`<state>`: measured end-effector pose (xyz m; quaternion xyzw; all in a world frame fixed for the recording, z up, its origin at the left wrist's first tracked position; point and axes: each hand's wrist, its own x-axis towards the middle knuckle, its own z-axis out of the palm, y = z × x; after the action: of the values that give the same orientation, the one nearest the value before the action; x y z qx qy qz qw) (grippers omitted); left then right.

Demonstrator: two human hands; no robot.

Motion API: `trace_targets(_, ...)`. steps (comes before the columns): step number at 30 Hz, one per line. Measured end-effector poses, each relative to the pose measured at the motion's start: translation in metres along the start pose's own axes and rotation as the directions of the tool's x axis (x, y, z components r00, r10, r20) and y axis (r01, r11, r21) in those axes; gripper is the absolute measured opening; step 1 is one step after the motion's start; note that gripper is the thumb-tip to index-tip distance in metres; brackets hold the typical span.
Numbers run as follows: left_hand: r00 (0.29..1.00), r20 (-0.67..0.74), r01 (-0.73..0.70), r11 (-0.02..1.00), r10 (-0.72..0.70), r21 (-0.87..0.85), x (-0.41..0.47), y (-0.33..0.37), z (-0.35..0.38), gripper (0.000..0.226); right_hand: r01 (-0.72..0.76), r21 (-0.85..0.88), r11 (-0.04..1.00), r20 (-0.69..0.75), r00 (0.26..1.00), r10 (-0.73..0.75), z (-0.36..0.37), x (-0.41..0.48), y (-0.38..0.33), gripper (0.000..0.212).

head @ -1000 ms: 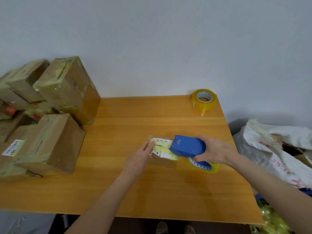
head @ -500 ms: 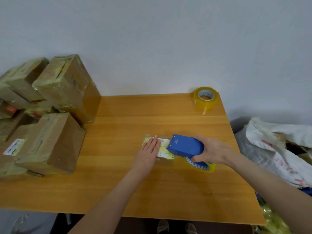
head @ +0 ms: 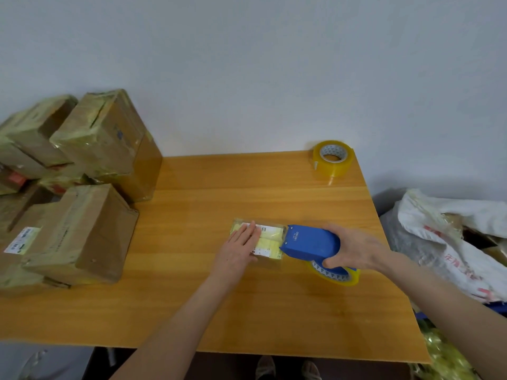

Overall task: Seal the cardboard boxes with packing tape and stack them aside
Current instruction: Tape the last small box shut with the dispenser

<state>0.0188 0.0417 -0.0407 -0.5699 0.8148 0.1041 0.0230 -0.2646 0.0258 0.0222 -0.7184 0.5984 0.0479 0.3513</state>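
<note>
box flat; long axis left-right, toward tape dispenser

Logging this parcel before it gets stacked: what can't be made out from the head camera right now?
Head view:
- Shipping label on the small box: print too small; left hand and tape cover part.
- Small box's right end: behind the blue tape dispenser gripped by the right hand.
- Taped boxes: stack cut off by the left edge.
- White sack: cut off by the right edge.
</note>
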Motion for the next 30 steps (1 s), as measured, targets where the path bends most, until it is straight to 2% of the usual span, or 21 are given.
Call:
trace_targets(3, 0.999, 0.023, 0.034, 0.999, -0.034, 0.002, 0.001, 0.007, -0.009, 0.083, -0.023, -0.041, 0.999, 0.007, 1.000, 0.023, 0.001, 0.004, -0.005, 0.070)
trace_targets(5, 0.998, 0.036, 0.049, 0.996, -0.052, 0.074, 0.001, 0.019, -0.011, 0.088, -0.018, -0.087, 0.996, 0.012, 1.000, 0.019, 0.001, 0.005, -0.007, 0.069)
trace_targets(9, 0.997, 0.070, 0.009, 0.993, -0.017, 0.118, 0.003, 0.038, -0.004, 0.086, -0.010, -0.106, 0.994, 0.029, 0.999, 0.013, 0.005, 0.006, -0.008, 0.062)
trace_targets(21, 0.989, 0.147, -0.001, 0.987, -0.023, 0.159, 0.011, 0.038, -0.002, 0.079, 0.012, 0.140, 0.990, 0.011, 1.000, -0.014, 0.005, -0.006, 0.013, 0.059)
trace_targets(30, 0.989, 0.145, -0.013, 0.983, -0.014, 0.185, 0.013, 0.036, 0.000, 0.080, 0.008, 0.128, 0.992, 0.028, 1.000, -0.012, -0.003, -0.017, 0.037, 0.053)
